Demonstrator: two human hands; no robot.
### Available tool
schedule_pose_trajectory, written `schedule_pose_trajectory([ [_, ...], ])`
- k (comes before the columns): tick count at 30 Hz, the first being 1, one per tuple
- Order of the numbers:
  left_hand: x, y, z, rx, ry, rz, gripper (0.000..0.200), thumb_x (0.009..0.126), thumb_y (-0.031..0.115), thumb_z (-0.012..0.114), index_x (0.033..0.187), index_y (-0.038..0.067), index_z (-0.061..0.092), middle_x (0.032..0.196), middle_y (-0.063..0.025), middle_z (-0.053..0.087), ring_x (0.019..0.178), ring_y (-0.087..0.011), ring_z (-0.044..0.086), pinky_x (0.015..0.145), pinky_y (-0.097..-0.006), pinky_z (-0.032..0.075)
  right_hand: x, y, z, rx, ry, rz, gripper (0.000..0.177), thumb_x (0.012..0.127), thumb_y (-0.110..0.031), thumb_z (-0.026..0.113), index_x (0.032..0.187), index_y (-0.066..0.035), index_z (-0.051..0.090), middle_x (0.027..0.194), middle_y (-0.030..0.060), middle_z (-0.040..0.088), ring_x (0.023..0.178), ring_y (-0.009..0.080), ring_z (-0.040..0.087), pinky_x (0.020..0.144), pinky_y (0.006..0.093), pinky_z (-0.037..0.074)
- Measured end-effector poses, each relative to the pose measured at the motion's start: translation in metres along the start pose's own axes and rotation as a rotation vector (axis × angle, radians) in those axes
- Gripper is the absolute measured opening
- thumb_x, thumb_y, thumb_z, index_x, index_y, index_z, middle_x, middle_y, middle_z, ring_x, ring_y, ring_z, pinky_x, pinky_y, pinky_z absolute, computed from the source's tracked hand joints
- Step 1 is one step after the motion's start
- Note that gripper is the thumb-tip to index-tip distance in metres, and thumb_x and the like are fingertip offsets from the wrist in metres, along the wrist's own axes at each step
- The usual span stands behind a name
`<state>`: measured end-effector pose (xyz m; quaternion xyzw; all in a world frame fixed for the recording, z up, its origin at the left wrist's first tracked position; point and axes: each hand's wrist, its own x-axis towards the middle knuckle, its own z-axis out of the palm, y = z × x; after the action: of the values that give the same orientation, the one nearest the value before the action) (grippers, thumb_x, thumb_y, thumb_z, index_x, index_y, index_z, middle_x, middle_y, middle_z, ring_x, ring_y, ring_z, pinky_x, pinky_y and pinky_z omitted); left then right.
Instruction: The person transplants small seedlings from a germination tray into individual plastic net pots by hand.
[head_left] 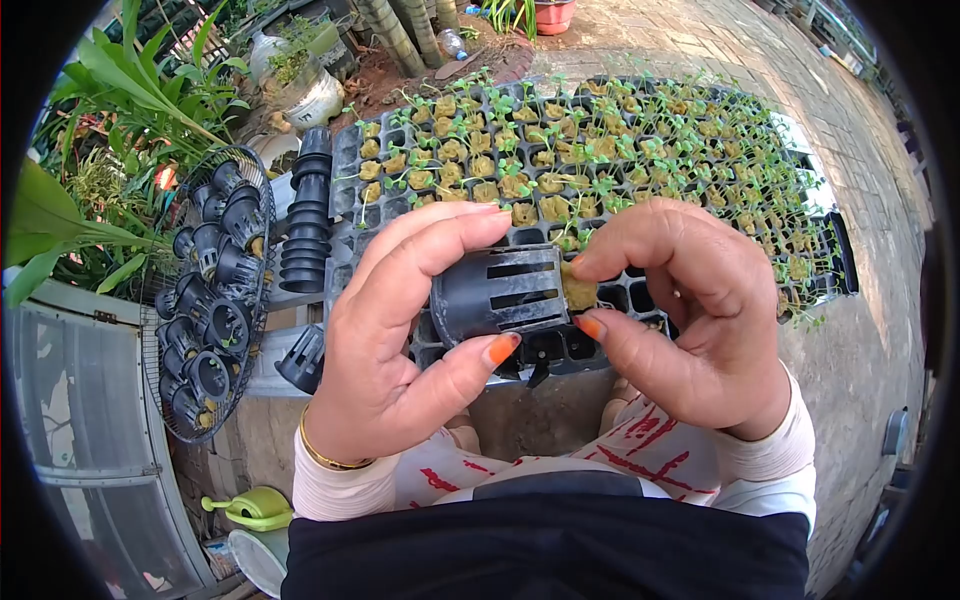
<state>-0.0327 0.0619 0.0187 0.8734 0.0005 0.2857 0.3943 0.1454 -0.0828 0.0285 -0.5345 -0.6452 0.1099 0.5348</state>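
Outdoors, a yard paved with brick spreads under everything, and a person sits with a white cloth with red marks over the knees. Just above the lap, the left hand (385,340) is closed around a black slotted plastic net cup (495,295), which lies on its side, mouth to the right, with the thumb under it and the fingers over it. The right hand (690,310) pinches a tan sponge cube (578,290) between thumb and forefinger, right at the mouth of the cup. A thin gold bangle (325,455) is on the left wrist.

Behind the hands lies a wide black plastic seedling tray (346,165). Most cells hold sponge cubes with small green seedlings (640,130); the nearest cells look empty.

At the left, a round wire basket (262,180) holds many loose black net cups (215,325). Between basket and tray lies a stack of black cups (308,215), and a single one (303,358) near the left hand. A green watering can (255,505) stands low at the left. Far behind are leafy plants and a red pot (553,14).
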Motion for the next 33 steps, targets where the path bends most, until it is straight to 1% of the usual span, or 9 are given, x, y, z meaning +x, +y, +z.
schedule_pose_trajectory([
  [4, -0.001, 0.012, 0.021, -0.383, 0.254, -0.248, 0.083, 0.072, 0.014, 0.075, 0.137, -0.004, 0.027, 0.125, -0.0211, 0.049, 0.110, -0.0201, 0.053, 0.094, -0.0297, 0.042, -0.002, -0.004, 0.001, 0.002, -0.034, 0.159, 0.021, 0.069, 0.001, 0.066, 0.088, 0.005, 0.060, 0.082, 0.0072, 0.059, 0.073, 0.0107, 0.054, 0.064, 0.0218, 0.041],
  [7, 0.000, 0.010, 0.023, -0.494, 0.362, -0.206, 0.089, 0.069, 0.021, 0.080, 0.136, -0.004, 0.027, 0.122, -0.0214, 0.051, 0.109, -0.0205, 0.054, 0.094, -0.0311, 0.044, -0.006, 0.001, 0.006, 0.220, 0.044, 0.247, 0.020, 0.072, 0.000, 0.067, 0.090, 0.004, 0.059, 0.082, 0.0043, 0.059, 0.067, 0.0059, 0.052, 0.059, 0.0176, 0.039],
  [10, 0.002, 0.015, 0.028, -0.529, 0.437, -0.263, 0.097, 0.063, 0.033, 0.084, 0.134, -0.004, 0.029, 0.118, -0.0204, 0.055, 0.106, -0.0211, 0.057, 0.093, -0.0328, 0.045, -0.003, -0.008, 0.005, 0.326, 0.022, 0.603, 0.020, 0.073, 0.000, 0.067, 0.091, 0.003, 0.059, 0.084, 0.0043, 0.058, 0.067, 0.0065, 0.052, 0.060, 0.0170, 0.040],
  [12, 0.002, 0.014, 0.028, -0.560, 0.460, -0.265, 0.097, 0.063, 0.034, 0.085, 0.134, -0.004, 0.030, 0.117, -0.0200, 0.055, 0.105, -0.0213, 0.057, 0.092, -0.0329, 0.046, -0.004, -0.004, 0.009, 0.572, 0.046, 0.664, 0.026, 0.072, -0.001, 0.069, 0.095, 0.003, 0.059, 0.090, 0.0063, 0.058, 0.077, 0.0091, 0.053, 0.070, 0.0201, 0.042],
  [21, 0.012, 0.015, 0.029, -0.658, 0.391, -0.341, 0.095, 0.063, 0.031, 0.085, 0.132, -0.006, 0.031, 0.113, -0.0187, 0.057, 0.099, -0.0197, 0.059, 0.087, -0.0305, 0.048, 0.010, -0.004, 0.008, 0.310, -0.011, 0.418, 0.067, 0.063, -0.013, 0.082, 0.120, 0.005, 0.052, 0.102, 0.0069, 0.059, 0.089, 0.0108, 0.048, 0.077, 0.0208, 0.039],
  [23, 0.015, 0.013, 0.030, -0.616, 0.393, -0.295, 0.093, 0.067, 0.038, 0.081, 0.132, -0.006, 0.031, 0.113, -0.0186, 0.058, 0.099, -0.0196, 0.059, 0.086, -0.0295, 0.047, 0.013, 0.000, 0.007, 0.191, -0.095, 0.305, 0.061, 0.065, -0.010, 0.080, 0.118, 0.006, 0.053, 0.102, 0.0070, 0.060, 0.090, 0.0108, 0.050, 0.077, 0.0200, 0.040],
  [27, 0.018, 0.004, 0.024, -0.666, 0.373, -0.159, 0.079, 0.085, 0.051, 0.058, 0.131, -0.007, 0.033, 0.118, -0.0201, 0.055, 0.099, -0.0193, 0.058, 0.080, -0.0298, 0.048, 0.018, 0.005, 0.007, 0.724, 0.151, 0.464, 0.044, 0.079, -0.013, 0.070, 0.114, 0.008, 0.053, 0.096, 0.0087, 0.062, 0.075, 0.0092, 0.055, 0.065, 0.0198, 0.044],
  [29, 0.020, 0.004, 0.025, -0.855, 0.393, -0.275, 0.063, 0.092, 0.039, 0.051, 0.131, -0.006, 0.033, 0.119, -0.0206, 0.053, 0.096, -0.0192, 0.057, 0.078, -0.0306, 0.048, 0.016, 0.015, -0.007, 0.896, 0.090, 0.463, 0.039, 0.085, -0.015, 0.063, 0.116, 0.005, 0.050, 0.099, 0.0103, 0.063, 0.063, 0.0015, 0.048, 0.041, 0.0153, 0.025],
  [33, 0.024, 0.010, 0.032, -0.836, 0.345, -0.427, 0.041, 0.095, 0.024, 0.046, 0.123, -0.005, 0.043, 0.110, -0.0166, 0.055, 0.092, -0.0192, 0.056, 0.076, -0.0314, 0.048, 0.020, 0.009, -0.001, 0.994, 0.141, 0.467, 0.033, 0.090, -0.015, 0.056, 0.118, 0.002, 0.050, 0.101, 0.0088, 0.062, 0.068, 0.0047, 0.051, 0.043, 0.0159, 0.028],
])
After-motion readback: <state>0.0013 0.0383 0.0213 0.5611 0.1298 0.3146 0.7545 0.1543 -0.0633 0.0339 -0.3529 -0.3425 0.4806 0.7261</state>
